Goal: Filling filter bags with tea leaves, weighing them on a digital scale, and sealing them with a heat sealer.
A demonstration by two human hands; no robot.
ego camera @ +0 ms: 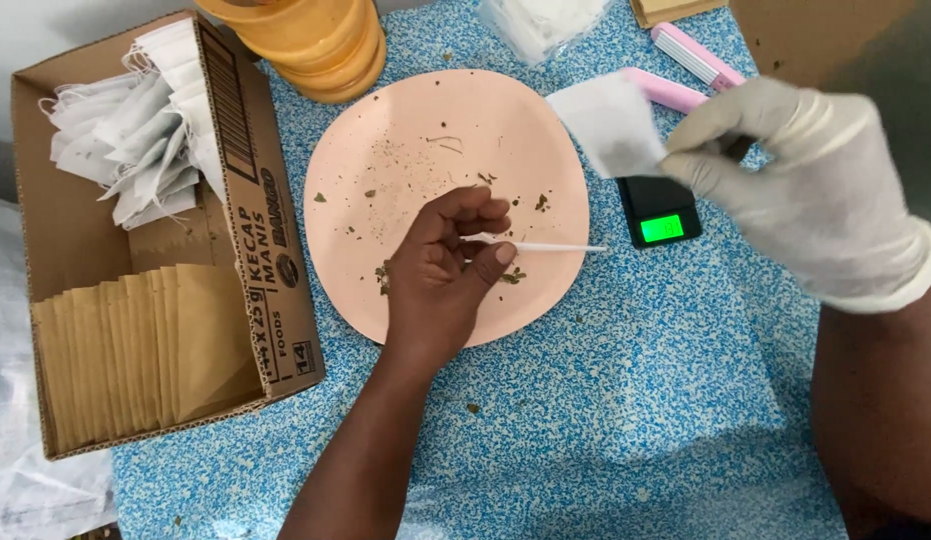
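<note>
Left hand: our bare left hand [448, 262] hovers over the round salmon-pink plastic plate [386, 130], thumb and fingers pressed together on a thin white stick [556, 247] that points right, past the plate's edge.
Right hand: our right hand [801, 185], in a whitish glove, pinches a small white paper sachet [608, 125] by one corner — the sachet hangs blurred above the plate's upper right rim.
Plate: it lies in the middle of the blue-and-white speckled surface [636, 400], with bits of dried green-brown leaf scattered over it, most of them near the left hand.
Scale: a small black pocket scale with a lit green display [662, 212] sits on the surface just right of the plate, below the sachet.
Pink tools: two pink-and-white plastic tools [696, 55] lie near the top edge, behind the sachet and the gloved hand — we cannot tell what kind they are.
Box: an open brown cardboard box [276, 250] stands at the left, holding a row of tan paper envelopes [146, 350] and a heap of white sachets with strings [136, 140].
Bowls: a stack of orange plastic bowls [311, 40] stands above the plate, beside the box.
</note>
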